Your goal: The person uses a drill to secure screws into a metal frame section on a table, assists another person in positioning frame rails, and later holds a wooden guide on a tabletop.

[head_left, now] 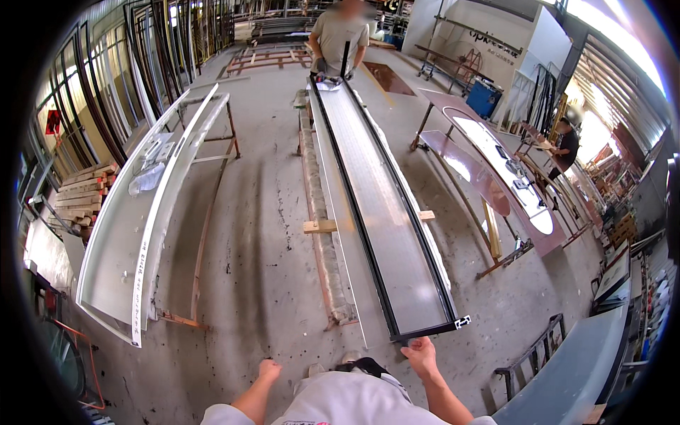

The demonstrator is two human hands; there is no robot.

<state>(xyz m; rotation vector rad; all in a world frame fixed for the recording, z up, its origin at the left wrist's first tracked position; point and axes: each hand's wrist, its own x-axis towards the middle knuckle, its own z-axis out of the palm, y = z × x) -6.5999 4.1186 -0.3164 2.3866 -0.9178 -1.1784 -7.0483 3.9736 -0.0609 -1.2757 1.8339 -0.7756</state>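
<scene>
A long, narrow black frame point(352, 192) stretches away from me, with a pale, see-through panel point(382, 212) between its long bars. My right hand point(423, 358) is at its near end, the fingers curled against the black end bar point(433, 331). A silver and black corner piece point(462, 322) sticks out at that bar's right end. My left hand point(269, 370) hangs closed in front of me, apart from the frame, with nothing visible in it. At the far end, a co-worker's gloved hand point(320, 65) is by a short black bar point(346, 58) standing upright.
A wooden crosspiece point(320, 227) and padded rails point(316, 184) support the frame. White frame parts point(149, 248) lie on a stand at left. The right-hand table point(453, 106) carries a white oval-ended panel point(496, 159). A metal rack point(528, 354) stands near right; another person point(567, 147) works beyond.
</scene>
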